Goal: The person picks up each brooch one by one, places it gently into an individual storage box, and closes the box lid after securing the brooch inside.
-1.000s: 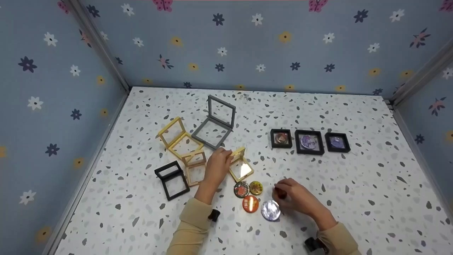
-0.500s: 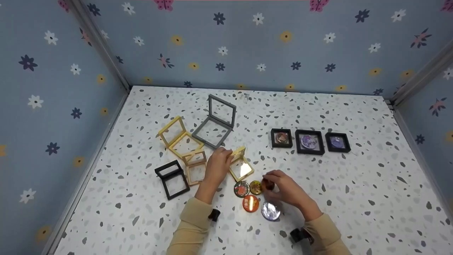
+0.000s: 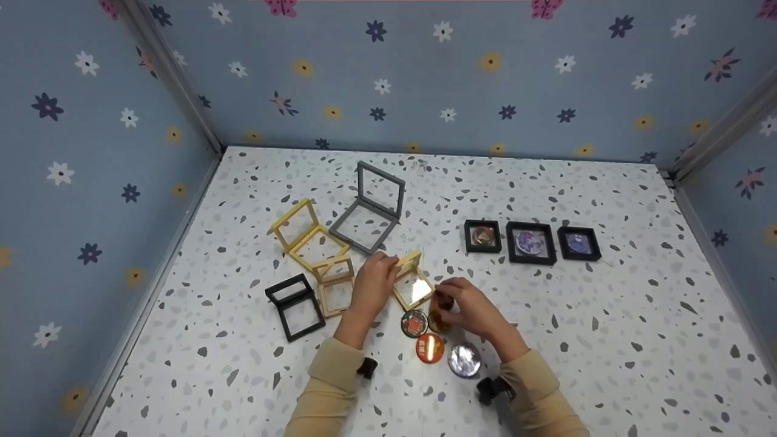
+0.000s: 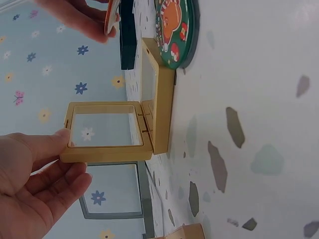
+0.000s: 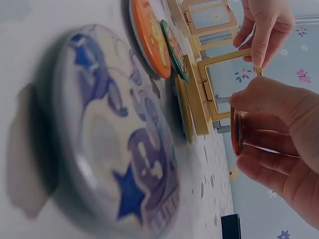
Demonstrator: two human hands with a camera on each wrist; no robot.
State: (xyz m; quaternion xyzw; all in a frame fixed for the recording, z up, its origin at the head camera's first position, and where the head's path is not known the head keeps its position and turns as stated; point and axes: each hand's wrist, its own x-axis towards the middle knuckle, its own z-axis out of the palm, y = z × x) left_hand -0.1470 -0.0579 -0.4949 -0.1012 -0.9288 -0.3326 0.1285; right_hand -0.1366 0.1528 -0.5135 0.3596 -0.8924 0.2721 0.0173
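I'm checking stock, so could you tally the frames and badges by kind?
Open frames: 5
Closed black frames: 3
Framed badges: 3
Loose badges on the table: 4
Held badge, in the right hand: 1
Total: 16 (8 frames, 8 badges)

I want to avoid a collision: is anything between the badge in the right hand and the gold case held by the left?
Nothing visible stands between the held badge and the gold case. The left hand holds the lid raised, leaving the case open. The yellow badge lies lower, on the table.
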